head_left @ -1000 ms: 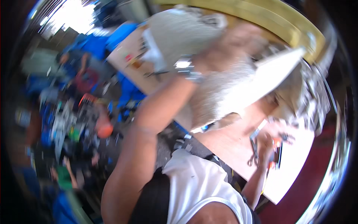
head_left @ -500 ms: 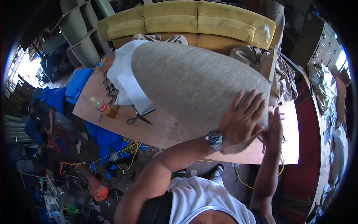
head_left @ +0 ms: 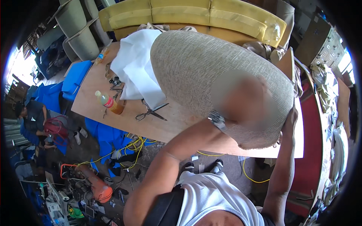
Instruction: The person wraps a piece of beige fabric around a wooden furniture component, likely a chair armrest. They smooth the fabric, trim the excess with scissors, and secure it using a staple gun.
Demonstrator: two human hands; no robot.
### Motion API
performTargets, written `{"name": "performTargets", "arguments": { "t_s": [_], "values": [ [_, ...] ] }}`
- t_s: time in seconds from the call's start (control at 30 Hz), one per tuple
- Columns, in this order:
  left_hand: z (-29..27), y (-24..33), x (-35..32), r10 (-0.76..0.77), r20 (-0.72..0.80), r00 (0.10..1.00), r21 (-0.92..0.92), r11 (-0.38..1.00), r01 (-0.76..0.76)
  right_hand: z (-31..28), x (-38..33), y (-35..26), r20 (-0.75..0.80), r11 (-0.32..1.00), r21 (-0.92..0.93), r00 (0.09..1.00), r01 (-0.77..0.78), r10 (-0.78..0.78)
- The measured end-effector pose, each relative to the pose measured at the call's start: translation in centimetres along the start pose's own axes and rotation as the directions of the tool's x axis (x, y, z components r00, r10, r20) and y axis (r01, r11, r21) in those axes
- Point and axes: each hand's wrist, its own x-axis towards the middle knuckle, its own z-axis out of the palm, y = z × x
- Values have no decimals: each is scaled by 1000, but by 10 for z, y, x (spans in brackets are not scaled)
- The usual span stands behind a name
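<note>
A large rounded upholstered panel [head_left: 188, 56] in woven grey-beige fabric lies across the wooden worktable [head_left: 88, 109]. My left hand [head_left: 245, 101] rests over its near part, with a metal watch on the wrist; a blur hides the fingers. At the panel's right edge, my right hand [head_left: 289, 119] grips the rim, its fingertips partly out of sight behind the fabric. White cloth [head_left: 134, 56] lies beside the panel's far left end. Left of the panel, large scissors [head_left: 151, 112] lie with blades apart, near a bottle [head_left: 109, 102] of amber liquid.
A long yellow foam-padded sofa back [head_left: 181, 14] stands behind the table. Blue padded pieces [head_left: 77, 81] are at its left. Yellow cable [head_left: 132, 150] and an orange tool [head_left: 101, 192] lie on the floor. Another person [head_left: 36, 116] sits at the left with a red bag.
The panel has shifted right and turned, and its near end now shows more fully. My left hand has moved up over the fabric; my right hand has moved to the panel's right edge.
</note>
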Motion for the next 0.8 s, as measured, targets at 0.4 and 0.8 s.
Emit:
{"name": "performTargets", "arguments": {
  "t_s": [0.4,0.8],
  "values": [
    [-93,-105,-64,-164,-181,970,386,895,223,-27,5,59,80,656,-721,967,225,-243],
    [-146,-201,-80,-431,-340,836,501,669,549,-12,-6,68,39,788,-604,992,117,-117]
  ]
}}
